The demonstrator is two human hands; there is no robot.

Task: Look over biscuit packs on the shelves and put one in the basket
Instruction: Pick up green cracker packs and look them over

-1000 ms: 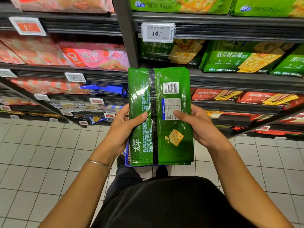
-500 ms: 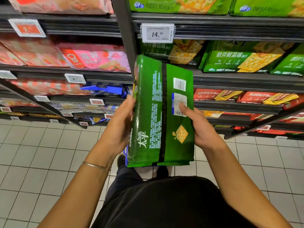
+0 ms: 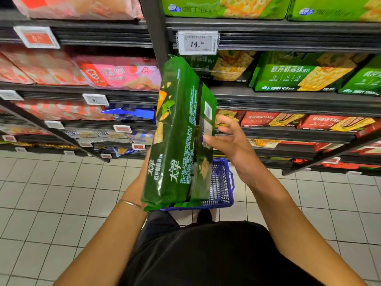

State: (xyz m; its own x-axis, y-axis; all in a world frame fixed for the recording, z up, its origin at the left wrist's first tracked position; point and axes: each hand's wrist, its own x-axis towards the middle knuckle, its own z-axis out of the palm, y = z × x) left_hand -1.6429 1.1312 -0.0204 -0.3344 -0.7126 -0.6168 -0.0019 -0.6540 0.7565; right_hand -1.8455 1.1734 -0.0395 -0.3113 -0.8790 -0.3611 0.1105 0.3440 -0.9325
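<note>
A tall green biscuit pack [image 3: 177, 137] stands upright in front of me, turned nearly edge-on so its side and part of its front face show. My left hand [image 3: 146, 165] holds it from behind and below; the pack hides most of that hand. My right hand [image 3: 228, 141] is at the pack's right side with fingers spread loosely, only the thumb touching the white label on the back. A blue mesh basket [image 3: 223, 182] sits on the floor right under the pack, partly hidden by it.
Dark shelves rise ahead. Green cracker packs [image 3: 305, 73] fill the right bays under a price tag reading 14.49 [image 3: 198, 43]; red packs [image 3: 268, 118] lie lower. Pink packs [image 3: 117, 73] fill the left bays. Pale floor tiles [image 3: 61, 193] spread to the left.
The pack has rotated from back-face-on to almost edge-on and risen a little. My right hand has let go of its grip and opened. The basket now shows beneath.
</note>
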